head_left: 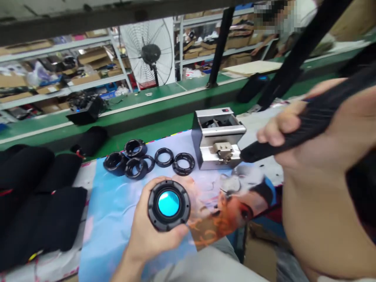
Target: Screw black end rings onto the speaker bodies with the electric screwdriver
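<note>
My left hand (147,231) is wrapped round a black round lens housing (185,199) with shiny blue glass in its middle and small holes around its rim. Its face is turned up toward me. My right hand (317,137) grips a long black electric screwdriver (264,149) with a ribbed body. The tool's narrow end points left, close against the front of a silver screw feeder (205,160); its bit is not clearly visible. Beyond my left hand lie several black rings, among them a flat ring (183,172) and a deeper collar (114,164).
Black pouches (55,223) lie at the left. A printed sheet (108,231) covers the bench under the parts. Behind it runs a green conveyor bench (164,121) with a black device (86,107). Dark frame posts (220,47) rise ahead. Another person is at the far right back.
</note>
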A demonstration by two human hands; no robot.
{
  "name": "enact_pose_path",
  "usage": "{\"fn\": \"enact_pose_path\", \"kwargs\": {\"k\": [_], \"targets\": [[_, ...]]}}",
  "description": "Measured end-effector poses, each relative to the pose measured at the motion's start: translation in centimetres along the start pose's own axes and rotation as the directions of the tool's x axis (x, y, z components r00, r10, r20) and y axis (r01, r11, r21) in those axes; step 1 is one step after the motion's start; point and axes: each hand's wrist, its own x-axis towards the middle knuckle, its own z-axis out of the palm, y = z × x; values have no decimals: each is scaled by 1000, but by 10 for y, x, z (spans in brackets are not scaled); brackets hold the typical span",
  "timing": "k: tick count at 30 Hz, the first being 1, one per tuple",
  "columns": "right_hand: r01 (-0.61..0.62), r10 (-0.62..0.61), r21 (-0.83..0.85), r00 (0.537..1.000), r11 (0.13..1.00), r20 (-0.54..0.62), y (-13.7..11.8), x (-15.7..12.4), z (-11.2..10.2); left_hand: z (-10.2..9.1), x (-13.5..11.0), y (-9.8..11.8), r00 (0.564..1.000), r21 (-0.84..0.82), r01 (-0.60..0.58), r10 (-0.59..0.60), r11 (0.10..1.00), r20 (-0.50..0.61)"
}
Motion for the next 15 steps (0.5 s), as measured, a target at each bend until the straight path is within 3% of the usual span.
{"fn": "enact_pose_path", "kwargs": {"k": [2,4,7,15], "targets": [[21,-24,207,1000,978,14,8,6,5,15,15,-2,1000,-4,-2,2,1000,24],[57,-74,249,996,967,59,19,11,13,33,30,-4,998,3,19,-19,1000,51],[127,-140,286,990,950,23,35,19,25,53,44,-6,996,3,25,-25,1000,83],[98,-137,317,985,944,104,55,23,34,56,45,-7,995,-55,6,0,998,98]]}}
